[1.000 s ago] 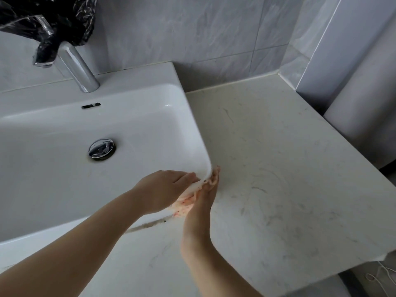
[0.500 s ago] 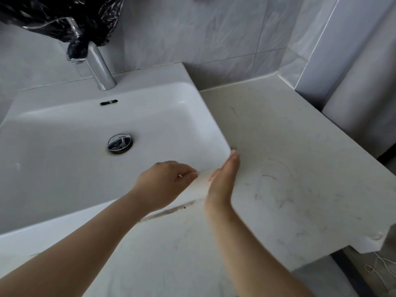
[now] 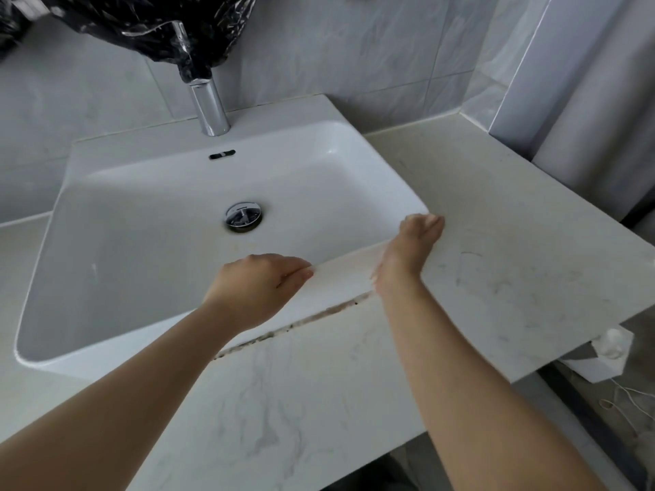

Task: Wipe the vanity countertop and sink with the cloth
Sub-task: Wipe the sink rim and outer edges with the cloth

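Wider apart now on sink rim | my left hand curled, right hand flat at corner | cloth hidden, holder I cannot tell | better I press firmly along dirty seam.

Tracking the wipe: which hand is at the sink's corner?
The right hand, reaching the front right corner of the sink; the left hand is midway along the front rim.

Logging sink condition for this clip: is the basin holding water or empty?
Empty. The sink shows a bare white bottom, the drain stopper is plainly visible, and no stream falls from the plastic-wrapped faucet.
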Available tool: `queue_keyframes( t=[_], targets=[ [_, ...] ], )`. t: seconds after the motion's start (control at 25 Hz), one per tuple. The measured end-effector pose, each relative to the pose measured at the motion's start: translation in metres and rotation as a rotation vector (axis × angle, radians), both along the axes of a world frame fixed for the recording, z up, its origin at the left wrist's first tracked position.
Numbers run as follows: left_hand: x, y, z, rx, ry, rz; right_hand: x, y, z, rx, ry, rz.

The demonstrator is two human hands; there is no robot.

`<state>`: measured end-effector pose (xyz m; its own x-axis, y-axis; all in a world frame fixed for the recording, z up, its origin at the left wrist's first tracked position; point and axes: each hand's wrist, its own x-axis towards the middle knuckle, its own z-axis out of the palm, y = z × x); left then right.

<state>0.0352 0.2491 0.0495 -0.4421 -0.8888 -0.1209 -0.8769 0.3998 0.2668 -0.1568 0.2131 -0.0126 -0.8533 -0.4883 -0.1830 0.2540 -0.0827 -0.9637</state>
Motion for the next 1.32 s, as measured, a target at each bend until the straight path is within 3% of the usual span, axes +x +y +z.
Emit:
queue_keyframes(
  t=[0.12, 0.24, 0.4, 0.56, 0.64, 0.88, 1.04, 1.12, 1.32],
  targets=[
    [-0.001, -0.003, -0.005, -0.063, 0.01, -0.048, 0.034, 0.018, 0.004, 0.088, 0.11, 0.006],
    [0.002, -0.003, -0.009, -0.087, 0.01, -0.053, 0.08, 0.029, 0.008, 0.193, -0.017, 0.203],
    [0.002, -0.005, -0.014, -0.128, 0.018, -0.091, 0.009, 0.001, 0.001, 0.136, 0.021, 0.005],
    [0.003, -0.005, -0.021, -0.211, 0.029, -0.11, 0.046, 0.019, 0.003, 0.175, 0.059, 0.109],
    [0.003, -0.006, -0.024, -0.265, 0.045, -0.1, 0.077, 0.025, 0.004, 0.242, -0.053, 0.215],
    [0.002, -0.004, -0.027, -0.332, 0.088, -0.1, 0.002, -0.009, -0.015, 0.028, -0.148, -0.031],
    [0.002, -0.004, -0.032, -0.383, 0.098, -0.091, 0.076, 0.031, -0.005, 0.082, -0.121, 0.085],
    [0.003, -0.004, -0.034, -0.417, 0.119, -0.088, 0.093, 0.034, -0.008, 0.1, -0.21, 0.142],
    [0.003, -0.005, -0.036, -0.482, 0.119, -0.124, 0.027, -0.005, -0.043, 0.085, -0.462, 0.008]
  ],
)
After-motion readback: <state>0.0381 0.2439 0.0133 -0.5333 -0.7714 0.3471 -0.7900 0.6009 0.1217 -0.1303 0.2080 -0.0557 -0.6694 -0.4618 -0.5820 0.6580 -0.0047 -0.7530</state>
